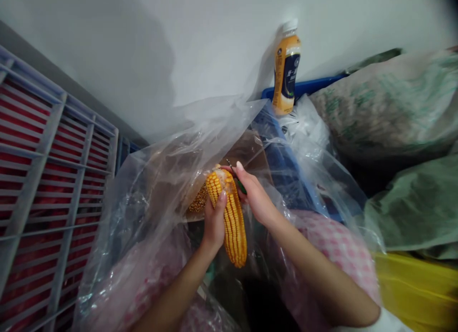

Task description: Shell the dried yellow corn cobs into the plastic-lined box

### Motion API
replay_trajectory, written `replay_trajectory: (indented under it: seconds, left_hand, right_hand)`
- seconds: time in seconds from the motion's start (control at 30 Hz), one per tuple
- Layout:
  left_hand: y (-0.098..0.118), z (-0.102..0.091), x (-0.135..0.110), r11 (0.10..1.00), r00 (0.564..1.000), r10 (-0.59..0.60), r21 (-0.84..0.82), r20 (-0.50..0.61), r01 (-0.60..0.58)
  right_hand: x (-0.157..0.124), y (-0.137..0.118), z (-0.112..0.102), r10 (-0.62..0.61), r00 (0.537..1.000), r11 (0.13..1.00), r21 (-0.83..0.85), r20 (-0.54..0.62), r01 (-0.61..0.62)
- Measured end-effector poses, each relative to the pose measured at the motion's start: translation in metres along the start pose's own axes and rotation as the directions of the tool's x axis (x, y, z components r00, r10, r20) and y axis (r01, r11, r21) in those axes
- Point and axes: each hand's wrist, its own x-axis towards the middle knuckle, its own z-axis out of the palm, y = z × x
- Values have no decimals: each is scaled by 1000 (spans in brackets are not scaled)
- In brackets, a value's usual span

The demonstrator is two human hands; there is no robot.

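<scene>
My left hand [214, 222] is wrapped round the upper part of a yellow corn cob [232, 222] and holds it upright over a large clear plastic bag [161, 179]. My right hand [255, 196] pinches a small green-handled tool [239, 183] against the top of the cob. Loose corn kernels [198, 201] lie in the bag just behind the cob.
A grey slatted crate [46, 179] with red contents stands at the left. An orange drink bottle [286, 69] sits on a blue crate [304, 86] against the white wall. Filled woven sacks [386, 103] pile up at the right, above a yellow container [418, 284].
</scene>
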Motion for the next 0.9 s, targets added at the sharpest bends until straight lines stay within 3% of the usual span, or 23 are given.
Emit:
replay_trajectory:
  seconds: [0.1,0.3,0.7,0.9]
  left_hand:
    - [4,-4,2,999,1000,-23,-32,-20,22]
    - [4,-7,3,990,998,-54,-130,-25,50]
    - [5,-3,1,999,999,39,4,1,-39]
    - [5,1,-2,998,995,64,3,81,-65]
  right_hand:
    - [0,-1,-2,30,997,996,77,65,-35]
    - [1,1,-3,-41,994,999,4,106,40]
    - [-1,4,1,-92,994,992,-78,57,97]
    - [-1,2,2,-29,999,999,-40,-35,28]
